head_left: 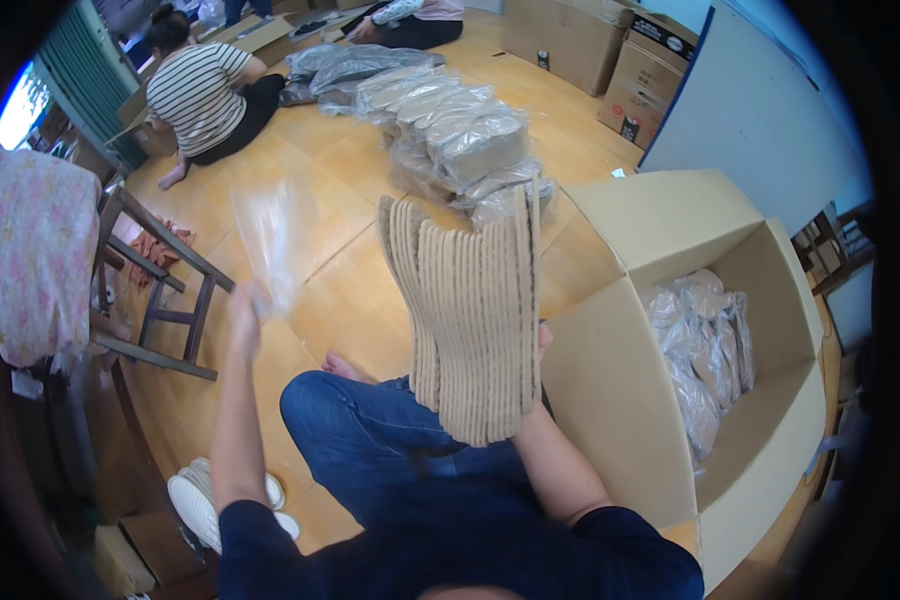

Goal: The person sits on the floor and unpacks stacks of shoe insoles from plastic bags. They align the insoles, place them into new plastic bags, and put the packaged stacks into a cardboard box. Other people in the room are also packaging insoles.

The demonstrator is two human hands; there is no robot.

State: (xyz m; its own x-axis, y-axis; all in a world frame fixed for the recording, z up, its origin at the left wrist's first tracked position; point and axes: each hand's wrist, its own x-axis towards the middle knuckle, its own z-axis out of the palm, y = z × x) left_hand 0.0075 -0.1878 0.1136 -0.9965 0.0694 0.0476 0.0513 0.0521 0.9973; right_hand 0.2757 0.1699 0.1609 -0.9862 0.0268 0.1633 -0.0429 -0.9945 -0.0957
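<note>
My right hand (544, 338) grips a thick stack of beige insoles (465, 310), held on edge in front of my chest. Most of that hand is hidden behind the stack. Out to the left, my left hand (244, 318) pinches a clear plastic bag (273, 235), which is smeared by motion and looks flat. The bag and the stack are apart. Beyond them on the floor lie several plastic-wrapped bundles of insoles (460, 125).
At my right stands an open cardboard box (595, 390) with wrapped bundles (705, 340) inside. A wooden stool (175, 317) and white shoe-shaped pieces (192, 505) are on my left. A person in a striped shirt (195, 95) sits farther off. Closed cartons (570, 45) line the back.
</note>
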